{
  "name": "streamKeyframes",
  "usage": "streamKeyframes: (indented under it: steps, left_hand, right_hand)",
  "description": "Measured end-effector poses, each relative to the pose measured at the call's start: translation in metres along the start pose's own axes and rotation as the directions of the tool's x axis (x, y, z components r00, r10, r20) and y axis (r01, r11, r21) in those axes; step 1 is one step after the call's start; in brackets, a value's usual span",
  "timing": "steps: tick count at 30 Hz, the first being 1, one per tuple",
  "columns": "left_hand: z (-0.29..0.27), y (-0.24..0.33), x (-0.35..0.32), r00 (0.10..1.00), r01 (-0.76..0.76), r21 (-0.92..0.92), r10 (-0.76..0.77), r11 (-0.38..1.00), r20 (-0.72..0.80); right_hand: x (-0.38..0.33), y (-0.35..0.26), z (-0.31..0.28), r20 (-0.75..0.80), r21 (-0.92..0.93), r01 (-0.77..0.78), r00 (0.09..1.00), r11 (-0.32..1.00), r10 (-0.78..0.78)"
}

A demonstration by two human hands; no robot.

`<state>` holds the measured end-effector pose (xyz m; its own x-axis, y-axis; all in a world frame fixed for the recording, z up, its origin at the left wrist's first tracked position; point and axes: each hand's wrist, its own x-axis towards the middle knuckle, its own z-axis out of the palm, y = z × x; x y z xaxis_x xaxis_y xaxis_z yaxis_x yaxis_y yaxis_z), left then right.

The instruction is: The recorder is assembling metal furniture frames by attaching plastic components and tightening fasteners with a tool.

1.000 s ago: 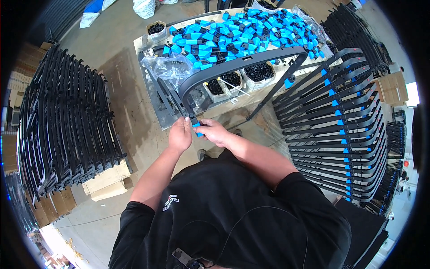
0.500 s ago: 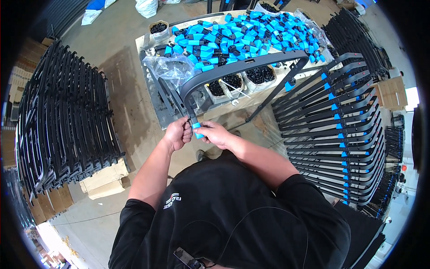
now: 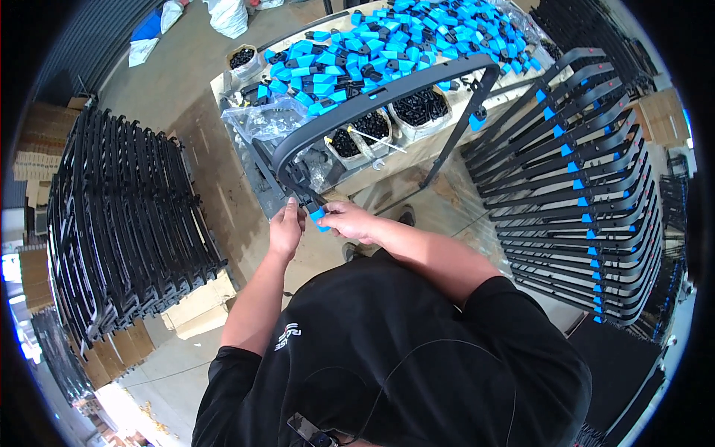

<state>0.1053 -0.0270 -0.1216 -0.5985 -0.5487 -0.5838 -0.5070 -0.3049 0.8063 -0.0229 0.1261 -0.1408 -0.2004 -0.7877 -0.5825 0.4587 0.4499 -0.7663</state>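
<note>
A black U-shaped tubular frame [image 3: 387, 94] arches from in front of me over the near edge of the workbench. On the end of its near leg is a blue plastic end piece [image 3: 319, 217]. My right hand [image 3: 351, 222] pinches this piece between thumb and fingers. Just left of the same leg is my left hand [image 3: 286, 230], its fingers drawn together near the tube; whatever they hold is hidden. A similar blue piece [image 3: 477, 120] sits on the frame's far leg.
The workbench [image 3: 350, 179] carries a heap of blue-and-black plastic pieces [image 3: 402, 48], a clear plastic bag [image 3: 264, 119], a wrench [image 3: 367, 147] and tubs of black parts [image 3: 421, 106]. Black frames are stacked at left [image 3: 126, 223]; more, with blue pieces, stand at right [image 3: 573, 201].
The frame's near end and both hands have shifted slightly left in view. My left hand's fingers have straightened upward from a fist. The whole view has tilted a little.
</note>
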Motion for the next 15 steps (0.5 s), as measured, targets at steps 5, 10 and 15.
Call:
streamKeyframes:
  steps: [5,10,15]
  left_hand:
    - [0.0,0.001,0.006,0.98,0.162,-0.353,-0.106,0.922,0.171]
    - [0.014,0.03,-0.013,0.995,-0.039,-0.269,0.061,0.962,0.073]
    - [-0.004,0.005,0.018,0.935,0.352,-0.328,-0.317,0.877,0.159]
  right_hand:
    - [-0.006,-0.013,-0.002,0.007,-0.042,0.004,1.0,0.999,-0.004]
    - [-0.006,-0.011,-0.009,0.029,-0.051,0.016,0.999,0.999,-0.015]
    - [-0.006,-0.013,-0.007,0.037,-0.075,0.018,0.999,0.997,-0.016]
